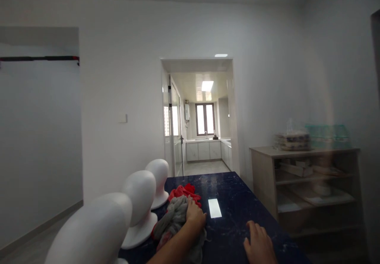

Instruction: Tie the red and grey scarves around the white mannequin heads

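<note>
My left hand (195, 213) is on a crumpled heap of thin cloth, its fingers curled into the grey scarf (175, 214). A red cloth (185, 192) lies bunched at the far side of the heap, and parts of the heap are hidden under my forearm. My right hand (260, 243) is at the right side of the dark blue marbled table (228, 196), fingers loosely bent and thumb apart, with nothing in it. Left of the cloths stand three white mannequin heads: a near one (89, 228), a middle one (139, 192) and a far one (158, 173).
A wooden shelf unit (261, 165) stands to the right, with a wrapped package (292, 141) and a green translucent pack (328, 136) on top. Beyond the table a doorway opens onto a kitchen with white cabinets (203, 151). A dark bar (38, 58) spans the left opening.
</note>
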The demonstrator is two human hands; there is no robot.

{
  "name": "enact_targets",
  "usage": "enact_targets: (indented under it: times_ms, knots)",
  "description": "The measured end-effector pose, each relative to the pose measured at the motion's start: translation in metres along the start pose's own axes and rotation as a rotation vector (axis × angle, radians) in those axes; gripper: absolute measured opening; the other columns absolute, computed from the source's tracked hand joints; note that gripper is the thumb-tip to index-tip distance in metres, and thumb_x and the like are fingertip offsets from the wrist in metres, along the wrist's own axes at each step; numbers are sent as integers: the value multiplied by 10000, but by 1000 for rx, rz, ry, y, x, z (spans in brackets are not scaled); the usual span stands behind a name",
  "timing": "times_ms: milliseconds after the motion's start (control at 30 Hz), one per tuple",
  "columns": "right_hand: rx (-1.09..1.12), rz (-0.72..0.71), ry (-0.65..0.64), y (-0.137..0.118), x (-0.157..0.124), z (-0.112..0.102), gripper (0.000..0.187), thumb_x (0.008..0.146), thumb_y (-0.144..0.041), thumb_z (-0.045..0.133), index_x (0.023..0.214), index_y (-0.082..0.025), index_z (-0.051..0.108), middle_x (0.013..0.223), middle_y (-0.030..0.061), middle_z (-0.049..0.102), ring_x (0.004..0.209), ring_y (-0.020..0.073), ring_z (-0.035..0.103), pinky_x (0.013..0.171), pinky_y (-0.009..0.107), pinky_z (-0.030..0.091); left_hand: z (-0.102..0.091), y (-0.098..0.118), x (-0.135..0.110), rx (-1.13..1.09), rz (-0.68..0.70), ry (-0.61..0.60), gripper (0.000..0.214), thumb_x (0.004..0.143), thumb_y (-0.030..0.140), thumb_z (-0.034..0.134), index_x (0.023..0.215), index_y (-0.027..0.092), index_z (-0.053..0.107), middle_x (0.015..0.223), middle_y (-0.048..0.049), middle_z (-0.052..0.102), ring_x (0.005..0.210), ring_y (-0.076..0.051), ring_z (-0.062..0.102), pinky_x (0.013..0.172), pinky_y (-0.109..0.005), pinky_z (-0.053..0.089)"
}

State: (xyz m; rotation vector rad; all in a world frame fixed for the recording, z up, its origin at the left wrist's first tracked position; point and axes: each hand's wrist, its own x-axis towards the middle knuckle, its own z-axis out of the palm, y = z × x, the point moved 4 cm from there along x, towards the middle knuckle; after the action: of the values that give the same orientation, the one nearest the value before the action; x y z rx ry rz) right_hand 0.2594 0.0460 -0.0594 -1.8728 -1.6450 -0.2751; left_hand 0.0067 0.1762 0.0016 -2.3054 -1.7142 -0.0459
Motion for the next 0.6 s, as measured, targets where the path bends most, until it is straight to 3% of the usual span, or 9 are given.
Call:
enact_targets:
  times_ms: [133,267,367,467,600]
  knots:
    - [-25,12,-38,-1,1,-3,375,908,-114,520,1256,-158,654,1203,133,732,1159,305,663,968,413,474,3,1,-46,1,63,-1,587,981,548,484,1338,169,752,1534,-234,602,1523,-471,405,1265,-714,68]
    - [-64,-6,-26,-1,2,-4,379,907,-100,524,1254,-155,666,1200,134,736,1154,305,669,985,414,464,17,3,-82,-131,111,-50,772,958,641,450,1532,138,567,1624,-238,492,1570,-462,333,1287,-708,71]
    - [-92,-33,20,2,2,1,396,897,-89,531,1262,-159,666,1196,134,742,1149,308,675,987,412,458,17,-11,-91,-150,80,-42,665,992,499,415,1547,159,554,1622,-209,510,1563,-468,343,1277,-732,104]
    - [-114,-45,29,7,5,10,424,876,-92,556,1281,-162,660,1192,141,747,1137,318,685,978,408,460,5,-32,-90,-147,109,-24,592,964,341,452,1503,150,605,1597,-200,546,1536,-443,399,1288,-681,178]
    - [-111,-36,31,12,12,16,448,834,-94,591,1261,-200,673,1173,126,753,1123,316,693,964,385,462,-9,-49,-87,-139,89,6,595,935,286,492,1509,170,599,1584,-192,565,1525,-413,433,1301,-659,192]
